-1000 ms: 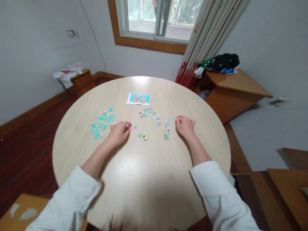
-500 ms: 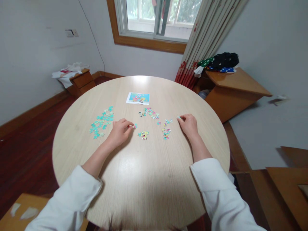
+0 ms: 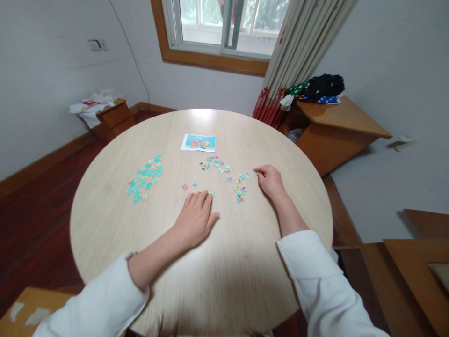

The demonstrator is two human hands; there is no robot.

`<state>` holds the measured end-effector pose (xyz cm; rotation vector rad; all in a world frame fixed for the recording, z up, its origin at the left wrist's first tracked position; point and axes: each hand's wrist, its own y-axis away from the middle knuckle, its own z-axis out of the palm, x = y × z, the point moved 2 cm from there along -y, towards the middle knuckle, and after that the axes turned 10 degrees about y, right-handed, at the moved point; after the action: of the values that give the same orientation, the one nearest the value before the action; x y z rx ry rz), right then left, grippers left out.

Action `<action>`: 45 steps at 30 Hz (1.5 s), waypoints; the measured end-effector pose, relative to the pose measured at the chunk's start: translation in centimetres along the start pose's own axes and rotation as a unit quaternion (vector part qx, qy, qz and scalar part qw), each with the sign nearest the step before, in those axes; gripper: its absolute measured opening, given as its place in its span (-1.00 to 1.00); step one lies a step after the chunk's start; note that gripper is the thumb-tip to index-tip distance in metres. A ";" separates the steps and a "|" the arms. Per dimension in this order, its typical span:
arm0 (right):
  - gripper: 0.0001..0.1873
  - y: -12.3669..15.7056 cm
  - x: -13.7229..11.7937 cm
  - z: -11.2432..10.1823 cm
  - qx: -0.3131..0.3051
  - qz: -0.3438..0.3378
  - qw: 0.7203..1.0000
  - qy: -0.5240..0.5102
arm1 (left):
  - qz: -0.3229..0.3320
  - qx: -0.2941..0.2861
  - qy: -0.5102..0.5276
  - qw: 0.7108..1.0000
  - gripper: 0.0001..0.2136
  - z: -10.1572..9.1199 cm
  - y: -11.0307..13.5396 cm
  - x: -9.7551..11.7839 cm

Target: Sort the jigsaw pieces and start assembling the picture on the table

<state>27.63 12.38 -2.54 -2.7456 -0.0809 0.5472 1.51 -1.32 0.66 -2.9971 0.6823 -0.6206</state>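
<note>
My left hand [image 3: 195, 217] lies palm down with its fingers stretched out, covering most of the joined yellow puzzle section [image 3: 211, 193]; only a bit of it shows past the fingertips. Just beyond those fingers are a pink puzzle piece [image 3: 185, 187] and a small pink-and-teal piece [image 3: 195, 183]. My right hand [image 3: 271, 180] is closed in a pinch on a small puzzle piece [image 3: 257, 172], mostly hidden by the fingers. To its left is a loose cluster of multicoloured pieces [image 3: 240, 194].
Teal pieces [image 3: 144, 179] are spread on the left of the round table [image 3: 210, 281]. More mixed pieces [image 3: 216, 163] lie near the middle, below a printed cartoon picture [image 3: 198, 142]. A wooden cabinet [image 3: 343, 126] with cloths stands beyond the right edge.
My left hand has let go of a pink piece and moved right and nearer, flattening over the yellow section. My right hand stays about where it was, still pinching.
</note>
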 end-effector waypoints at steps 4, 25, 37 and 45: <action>-0.72 0.2 -0.7 -0.2 -0.014 -0.003 1.000 -0.008 | 0.020 -0.038 -0.039 0.998 -0.47 1.0 0.4 0.8; -0.84 0.0 -0.1 0.9 -0.015 0.038 0.998 0.042 | 0.038 -0.045 -0.105 0.993 -0.45 1.7 1.4 1.9; -0.80 -0.3 0.1 0.9 -0.044 0.017 0.998 0.034 | 0.035 -0.043 -0.094 0.994 -0.43 2.2 1.7 2.2; -0.84 -0.4 0.1 1.1 -0.051 0.025 0.997 0.060 | 0.041 -0.022 -0.084 0.995 -0.43 2.5 1.7 2.1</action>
<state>27.33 13.10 -3.42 -2.8799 -0.0123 0.3990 3.47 -3.92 -1.05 -2.9967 0.8131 -0.3482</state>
